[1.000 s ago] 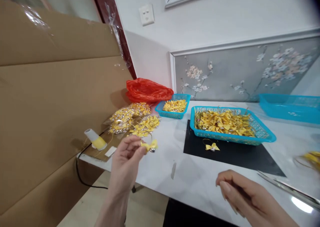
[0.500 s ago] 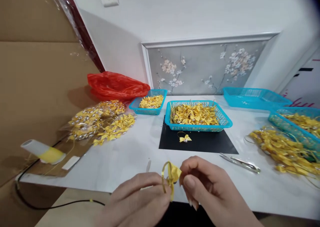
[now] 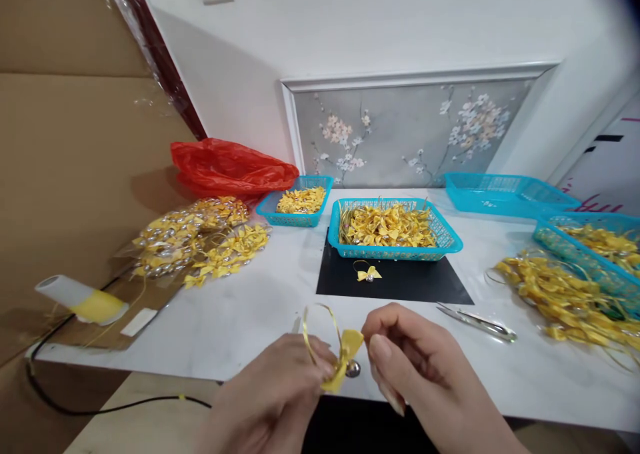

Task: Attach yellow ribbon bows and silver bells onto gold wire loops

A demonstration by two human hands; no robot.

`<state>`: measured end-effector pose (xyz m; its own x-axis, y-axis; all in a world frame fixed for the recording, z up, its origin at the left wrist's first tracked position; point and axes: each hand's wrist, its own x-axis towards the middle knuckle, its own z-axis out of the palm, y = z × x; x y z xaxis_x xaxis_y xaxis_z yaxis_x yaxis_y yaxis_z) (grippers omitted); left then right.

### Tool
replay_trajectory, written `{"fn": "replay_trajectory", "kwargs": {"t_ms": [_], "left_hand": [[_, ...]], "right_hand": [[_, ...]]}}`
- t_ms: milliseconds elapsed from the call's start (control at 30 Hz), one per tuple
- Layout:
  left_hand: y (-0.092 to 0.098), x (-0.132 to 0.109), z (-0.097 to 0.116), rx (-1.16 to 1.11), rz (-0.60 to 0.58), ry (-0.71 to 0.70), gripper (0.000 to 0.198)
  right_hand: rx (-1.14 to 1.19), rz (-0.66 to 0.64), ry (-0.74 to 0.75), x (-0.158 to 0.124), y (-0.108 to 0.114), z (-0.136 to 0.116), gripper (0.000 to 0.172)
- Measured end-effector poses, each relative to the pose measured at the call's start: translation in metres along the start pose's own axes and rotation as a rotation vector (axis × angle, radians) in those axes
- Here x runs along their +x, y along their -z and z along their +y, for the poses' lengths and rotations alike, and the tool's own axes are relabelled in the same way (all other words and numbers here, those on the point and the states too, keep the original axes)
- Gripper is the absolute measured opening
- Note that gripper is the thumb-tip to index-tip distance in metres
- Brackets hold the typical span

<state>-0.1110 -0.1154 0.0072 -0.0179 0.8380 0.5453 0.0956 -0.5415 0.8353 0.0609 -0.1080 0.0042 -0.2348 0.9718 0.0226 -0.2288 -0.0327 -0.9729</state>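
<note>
My left hand point(image 3: 275, 394) pinches a yellow ribbon bow point(image 3: 345, 362) near the front edge of the table. A thin gold cord loop rises from the bow, and a shiny silver bell point(image 3: 353, 369) hangs at its right side. My right hand point(image 3: 420, 367) is curled beside the bow's right end, thumb close against the forefinger; whether anything is between its fingertips is hidden. Beyond both hands, another bow with a bell point(image 3: 369, 275) lies on a black sheet point(image 3: 400, 290).
A blue basket point(image 3: 397, 253) heaped with bows stands on the sheet. Tweezers point(image 3: 477, 322) lie to the right, near a bow pile point(image 3: 560, 301). Bagged bows point(image 3: 173, 241), a red plastic bag point(image 3: 230, 167) and a thread spool point(image 3: 83, 301) are on the left.
The bow in my left hand has turned, so its cord loop stands higher and further left and the bell shows plainly. My right hand has barely shifted.
</note>
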Motion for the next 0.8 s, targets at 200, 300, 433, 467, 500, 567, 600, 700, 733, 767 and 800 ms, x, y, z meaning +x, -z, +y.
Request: {"fn": "replay_trajectory", "kwargs": {"t_ms": [200,300,433,467,500,567,600,700,733,767,800], "left_hand": [[-0.022,0.002,-0.011,-0.378,0.327,0.403,0.022],[-0.026,0.002,-0.01,-0.448,0.317,0.462,0.024],[-0.027,0.001,-0.009,-0.463,0.31,0.529,0.025],[-0.028,0.001,-0.01,-0.462,0.309,0.532,0.025],[-0.028,0.0,-0.011,-0.458,0.306,0.531,0.025],[-0.029,-0.001,-0.013,-0.433,0.306,0.518,0.025],[-0.029,-0.001,-0.015,-0.414,0.304,0.509,0.025],[-0.029,-0.002,-0.017,-0.363,0.288,0.489,0.022],[-0.029,-0.002,-0.018,-0.358,0.278,0.485,0.021],[-0.029,-0.002,-0.018,-0.359,0.267,0.483,0.02],[-0.029,-0.002,-0.018,-0.365,0.259,0.486,0.019]], "right_hand": [[0.001,0.056,0.092,-0.004,-0.003,0.004,0.029],[-0.039,0.064,0.161,-0.004,-0.004,0.003,0.02],[-0.148,0.102,0.199,-0.003,-0.006,0.002,0.011],[-0.173,0.109,0.206,-0.003,-0.006,0.002,0.01],[-0.19,0.114,0.208,-0.003,-0.007,0.003,0.01],[-0.189,0.107,0.183,-0.002,-0.007,0.004,0.015],[-0.172,0.092,0.15,-0.002,-0.007,0.004,0.018],[-0.056,-0.02,-0.012,0.0,-0.004,0.005,0.032],[-0.001,-0.067,-0.064,0.001,-0.003,0.005,0.035],[0.051,-0.108,-0.103,0.002,-0.001,0.005,0.036],[0.095,-0.138,-0.127,0.003,0.0,0.006,0.037]]}}
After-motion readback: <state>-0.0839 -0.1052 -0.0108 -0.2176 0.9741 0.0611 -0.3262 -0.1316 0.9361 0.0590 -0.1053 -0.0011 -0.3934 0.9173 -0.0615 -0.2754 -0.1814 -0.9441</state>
